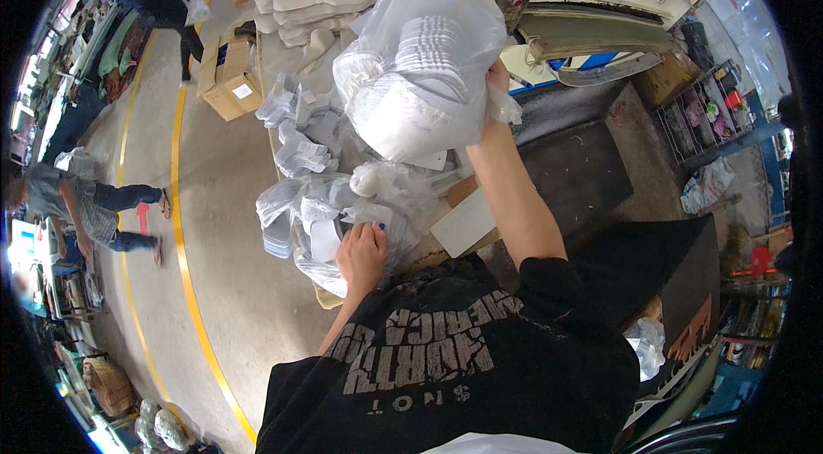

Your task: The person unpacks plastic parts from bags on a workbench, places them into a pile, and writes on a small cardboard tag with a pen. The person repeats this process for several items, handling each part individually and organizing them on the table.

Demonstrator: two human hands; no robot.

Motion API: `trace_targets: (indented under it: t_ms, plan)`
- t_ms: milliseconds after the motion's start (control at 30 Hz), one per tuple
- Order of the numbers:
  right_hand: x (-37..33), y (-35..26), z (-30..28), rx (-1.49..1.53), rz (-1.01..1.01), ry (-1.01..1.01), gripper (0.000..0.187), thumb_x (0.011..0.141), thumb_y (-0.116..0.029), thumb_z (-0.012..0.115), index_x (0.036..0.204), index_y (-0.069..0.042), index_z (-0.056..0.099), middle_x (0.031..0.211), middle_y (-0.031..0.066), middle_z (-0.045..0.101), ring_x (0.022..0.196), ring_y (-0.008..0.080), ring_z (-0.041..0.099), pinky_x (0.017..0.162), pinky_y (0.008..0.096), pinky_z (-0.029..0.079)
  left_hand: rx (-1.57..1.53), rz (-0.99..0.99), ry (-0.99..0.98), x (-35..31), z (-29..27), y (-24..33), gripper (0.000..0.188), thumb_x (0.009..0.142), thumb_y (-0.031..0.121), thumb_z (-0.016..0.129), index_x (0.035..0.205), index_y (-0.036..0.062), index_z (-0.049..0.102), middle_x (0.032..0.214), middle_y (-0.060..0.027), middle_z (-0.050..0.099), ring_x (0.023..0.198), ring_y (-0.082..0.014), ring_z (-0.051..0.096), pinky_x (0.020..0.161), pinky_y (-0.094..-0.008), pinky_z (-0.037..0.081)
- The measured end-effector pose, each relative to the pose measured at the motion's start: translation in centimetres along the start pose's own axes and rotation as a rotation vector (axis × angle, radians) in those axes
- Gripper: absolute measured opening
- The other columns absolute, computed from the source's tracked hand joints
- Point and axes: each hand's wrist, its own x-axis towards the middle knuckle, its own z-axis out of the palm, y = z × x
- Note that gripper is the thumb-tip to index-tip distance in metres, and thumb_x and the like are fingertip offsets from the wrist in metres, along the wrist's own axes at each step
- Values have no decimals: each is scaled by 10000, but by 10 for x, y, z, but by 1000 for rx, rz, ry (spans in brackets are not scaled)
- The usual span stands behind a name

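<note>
- Right hand (498,81) grips a raised clear bag (477,21) of stacked white pieces (431,44)
- Left hand (362,255) curls against a lower bag (319,270); whether it pinches, one cannot tell

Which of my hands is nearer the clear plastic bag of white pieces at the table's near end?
Left. Your left hand touches that clear plastic bag; your right hand is farther forward and to the right, holding up another filled bag.
</note>
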Motion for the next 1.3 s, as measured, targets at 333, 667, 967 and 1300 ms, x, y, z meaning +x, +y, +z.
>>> trace_targets:
  t_ms: [333, 667, 967, 1300]
  plan:
    - [38, 20, 16, -759, -204, 558, 386, 1007, -313, 591, 1253, -17, 597, 1139, 123, 683, 988, 231, 691, 833, 409, 598, 4, -5, 17, 0, 3, 1, 222, 966, 215, 595, 822, 53, 640, 844, -130, 657, 794, -346, 648, 705, -468, 526]
    - [92, -23, -137, -1658, -347, 296, 393, 881, -141, 663, 1204, -11, 481, 1091, 179, 595, 999, 304, 595, 818, 404, 476, 63, -42, -42, -1, 0, 5, 235, 982, 231, 587, 848, 49, 651, 884, -124, 682, 821, -343, 664, 716, -466, 522]
    - [-165, -76, -156, -1509, -237, 433, 251, 1100, -289, 494, 1098, -39, 520, 825, 82, 654, 592, 109, 556, 611, 310, 581, 88, -35, -29, -3, 4, 6, 244, 986, 232, 582, 844, 50, 658, 859, -126, 674, 791, -355, 659, 691, -471, 515]
    - [-262, -60, -227, -1441, -86, 743, 384, 1090, -288, 518, 806, -34, 565, 657, 44, 583, 565, 110, 572, 460, 297, 497, 143, -47, -64, -1, 6, 10, 258, 1006, 228, 553, 853, 49, 656, 871, -126, 673, 810, -359, 659, 685, -479, 502]
